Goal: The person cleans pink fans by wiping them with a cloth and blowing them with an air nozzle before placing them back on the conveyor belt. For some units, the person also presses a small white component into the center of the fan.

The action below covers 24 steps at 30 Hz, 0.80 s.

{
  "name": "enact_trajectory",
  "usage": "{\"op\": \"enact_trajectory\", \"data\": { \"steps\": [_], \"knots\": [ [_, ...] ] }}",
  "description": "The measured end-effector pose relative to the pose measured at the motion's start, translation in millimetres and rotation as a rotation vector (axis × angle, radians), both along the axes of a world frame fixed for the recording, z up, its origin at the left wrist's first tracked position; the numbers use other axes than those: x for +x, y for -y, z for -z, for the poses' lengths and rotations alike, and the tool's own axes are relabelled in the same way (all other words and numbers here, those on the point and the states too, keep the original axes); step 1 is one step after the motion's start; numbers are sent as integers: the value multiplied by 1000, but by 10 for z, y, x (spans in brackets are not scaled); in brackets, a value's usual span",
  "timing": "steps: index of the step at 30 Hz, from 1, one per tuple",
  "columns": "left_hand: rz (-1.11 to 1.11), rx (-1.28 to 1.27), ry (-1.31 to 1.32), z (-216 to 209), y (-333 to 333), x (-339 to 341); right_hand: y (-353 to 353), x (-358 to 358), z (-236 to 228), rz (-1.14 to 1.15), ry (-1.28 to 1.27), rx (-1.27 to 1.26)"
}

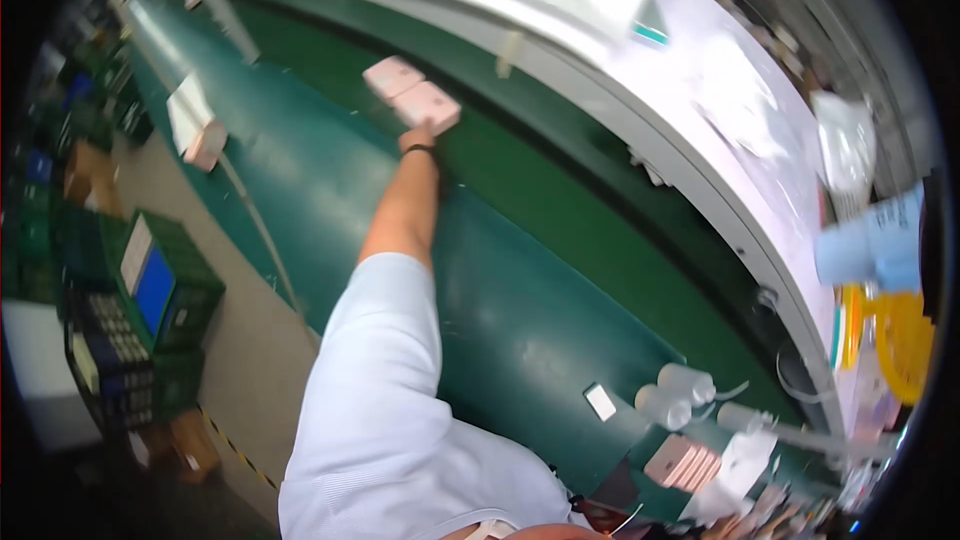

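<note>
My left arm, in a white short sleeve, reaches far across the green bench. My left hand (418, 136), with a dark band at the wrist, is closed at the near edge of a pale pink box (428, 105). A finger shows on the box's top face; the other fingers are blurred or hidden. A second pink box (392, 76) sits end to end against it, on the far left side. Both lie over the darker green strip (530, 205) that runs along the bench. My right hand is out of view.
White-topped shelf (700, 202) borders the strip. Lower right are a small white rectangular object (600, 402), translucent bottles (686, 383) and stacked pink boxes (683, 463). Another pink box (205, 145) lies by white paper at the bench's left edge. Green crates (180, 280) stand on the floor.
</note>
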<state>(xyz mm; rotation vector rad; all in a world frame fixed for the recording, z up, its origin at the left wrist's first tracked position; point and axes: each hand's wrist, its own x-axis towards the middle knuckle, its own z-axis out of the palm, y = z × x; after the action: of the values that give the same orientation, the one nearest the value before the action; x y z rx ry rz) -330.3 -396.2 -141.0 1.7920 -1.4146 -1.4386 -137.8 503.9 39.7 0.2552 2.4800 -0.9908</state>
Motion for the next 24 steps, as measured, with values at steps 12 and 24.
{"op": "enact_trajectory", "data": {
  "steps": [12, 24],
  "knots": [
    [401, 867, -747, -1090, -2784, 814, -192, -163, 174, -184, -86, -221],
    [612, 275, -531, -1473, -4249, 2612, 854, -771, -729, -1118, -240, 204]
  ]
}}
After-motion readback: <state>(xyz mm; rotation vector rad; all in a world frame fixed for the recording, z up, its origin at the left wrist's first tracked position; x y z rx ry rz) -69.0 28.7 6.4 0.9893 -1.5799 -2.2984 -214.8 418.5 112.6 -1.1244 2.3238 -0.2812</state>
